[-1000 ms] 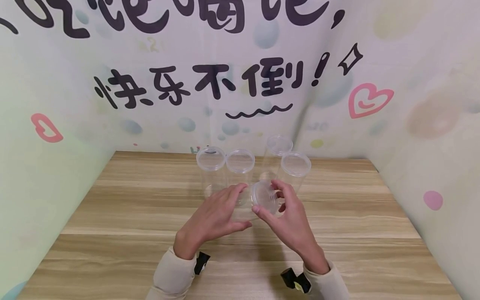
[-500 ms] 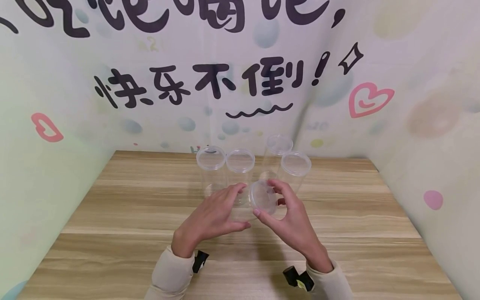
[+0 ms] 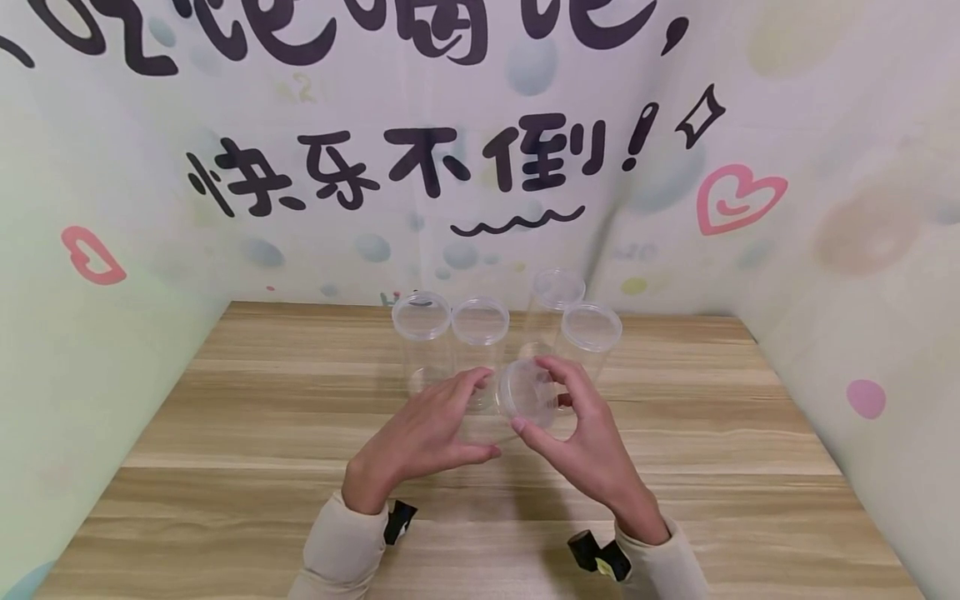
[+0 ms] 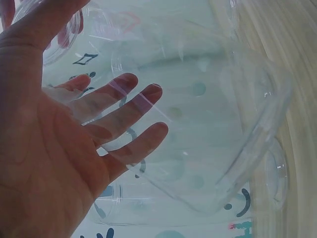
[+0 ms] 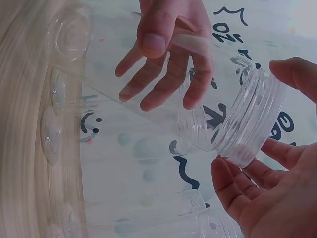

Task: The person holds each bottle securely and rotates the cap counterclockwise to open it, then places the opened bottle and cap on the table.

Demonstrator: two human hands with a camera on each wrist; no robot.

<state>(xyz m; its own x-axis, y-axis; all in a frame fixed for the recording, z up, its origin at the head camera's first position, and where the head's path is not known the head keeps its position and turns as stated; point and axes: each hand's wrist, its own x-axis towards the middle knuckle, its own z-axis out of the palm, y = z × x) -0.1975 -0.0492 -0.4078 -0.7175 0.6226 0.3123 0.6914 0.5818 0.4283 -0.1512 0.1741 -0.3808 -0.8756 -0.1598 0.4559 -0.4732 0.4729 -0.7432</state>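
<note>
A clear cylindrical jar (image 3: 483, 429) lies tilted between my hands, above the table. My left hand (image 3: 423, 433) holds its body, thumb on the near side and fingers on the far side; the left wrist view shows those fingers (image 4: 131, 148) through the clear wall. At the jar's right end is a round clear lid (image 3: 527, 396). My right hand (image 3: 585, 437) grips this lid by its rim, thumb and fingers on opposite sides. Seen from the right wrist, the ridged lid (image 5: 260, 121) sits at the jar's mouth; whether it is loose, I cannot tell.
Several similar clear lidded jars stand upright behind my hands, among them a left one (image 3: 422, 350) and a right one (image 3: 591, 333). The wooden table (image 3: 262, 417) meets a printed cloth wall (image 3: 360, 258) at the back.
My right hand has shifted slightly to the right and its wrist has turned a little. The lid's face has tilted slightly. My left hand and the standing jars are nearly still.
</note>
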